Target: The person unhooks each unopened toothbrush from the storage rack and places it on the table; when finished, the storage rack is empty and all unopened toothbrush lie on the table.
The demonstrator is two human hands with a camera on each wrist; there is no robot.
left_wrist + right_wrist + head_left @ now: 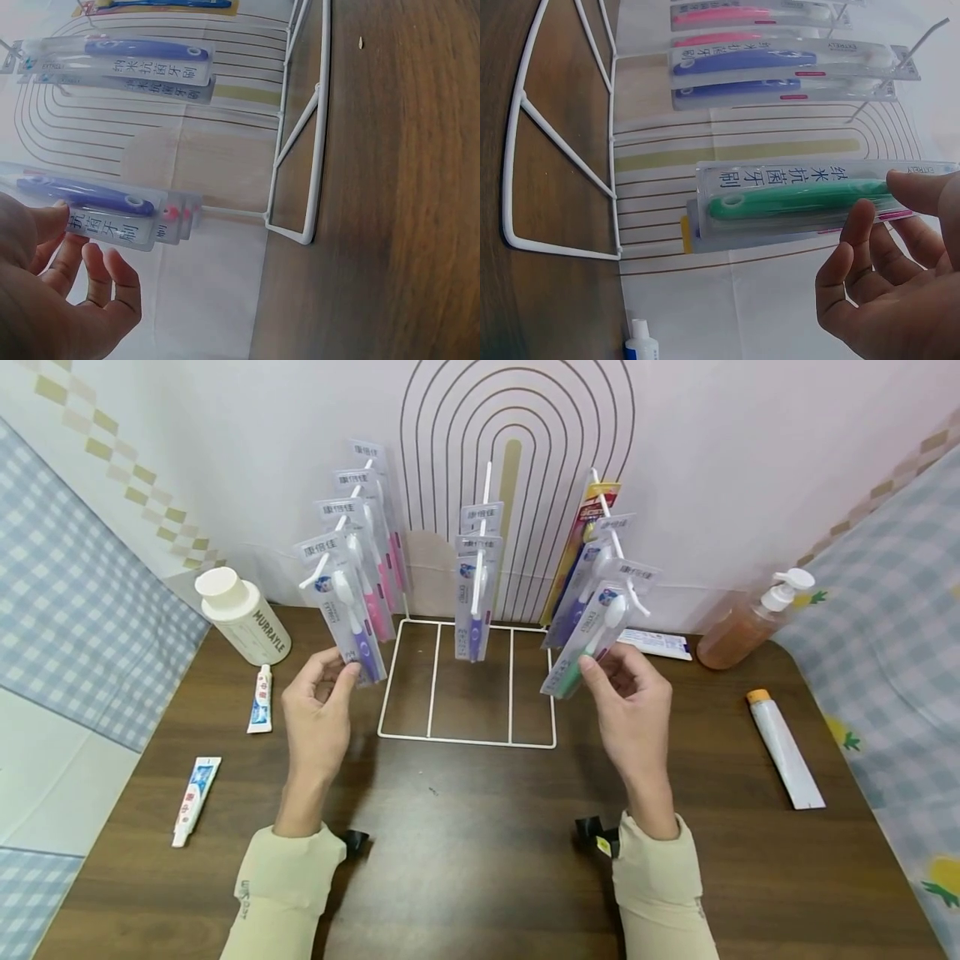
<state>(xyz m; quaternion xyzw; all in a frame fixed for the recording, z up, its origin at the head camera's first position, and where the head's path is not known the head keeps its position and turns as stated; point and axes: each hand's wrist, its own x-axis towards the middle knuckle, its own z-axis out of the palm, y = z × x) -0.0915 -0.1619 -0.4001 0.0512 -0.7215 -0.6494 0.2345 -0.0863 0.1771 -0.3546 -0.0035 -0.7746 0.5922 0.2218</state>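
A white wire rack (pixel 465 742) stands on the brown table with packed toothbrushes hanging from three hooks. My left hand (pixel 343 664) is at the front pack on the left hook, a purple toothbrush (pixel 352 610). Its thumb and forefinger pinch the pack's lower end, and in the left wrist view the left hand (pixel 64 225) has its thumb on that purple pack (pixel 97 206). My right hand (pixel 596 664) holds the lower end of the green toothbrush pack (pixel 592 643) at the front of the right hook. The right wrist view shows the right hand (pixel 892 199) with thumb and fingertips across this green pack (pixel 802 196).
More packs hang on the middle hook (pixel 476 585). A white bottle (pixel 243 618) and two small toothpaste tubes (pixel 260 697) (pixel 197 799) lie at the left. At the right are a pump bottle (pixel 750 622) and a white tube with an orange cap (pixel 783 747).
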